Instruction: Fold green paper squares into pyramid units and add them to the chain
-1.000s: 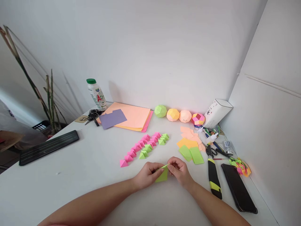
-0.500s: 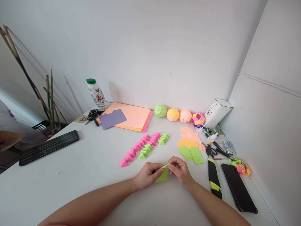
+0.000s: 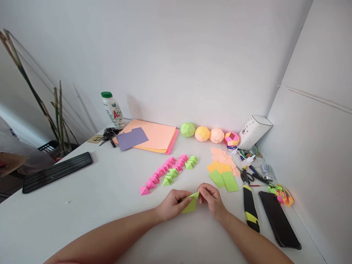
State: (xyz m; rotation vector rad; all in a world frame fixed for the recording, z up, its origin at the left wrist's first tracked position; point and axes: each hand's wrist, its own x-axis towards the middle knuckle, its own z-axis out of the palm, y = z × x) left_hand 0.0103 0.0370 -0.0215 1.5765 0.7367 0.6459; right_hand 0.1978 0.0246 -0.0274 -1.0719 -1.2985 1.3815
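Between my hands is a small green piece of paper point(image 3: 190, 205), raised at the near middle of the table. My left hand point(image 3: 173, 203) pinches its left side, thumb on top. The fingers of my right hand point(image 3: 210, 198) are closed on its upper right corner. Just beyond lie rows of folded pink paper pieces point(image 3: 160, 171) and folded green paper pieces point(image 3: 170, 176), shaped like small pyramids. To the right of my right hand are green paper rectangles point(image 3: 230, 181), with orange paper pieces point(image 3: 219, 167) and peach paper pieces point(image 3: 222, 156) behind them.
Several faceted paper balls point(image 3: 202, 134) line the wall. Coloured sheets point(image 3: 154, 132) and a bottle point(image 3: 113, 111) stand back left; a dark flat panel point(image 3: 57, 172) lies left. At right are a yellow-black cutter point(image 3: 250, 207), a phone point(image 3: 279, 220), scissors point(image 3: 249, 177) and a white container point(image 3: 254, 132).
The green paper's right side has tilted, showing more of its face between my hands. My right fingers have shifted slightly at the corner. My left hand keeps its hold.
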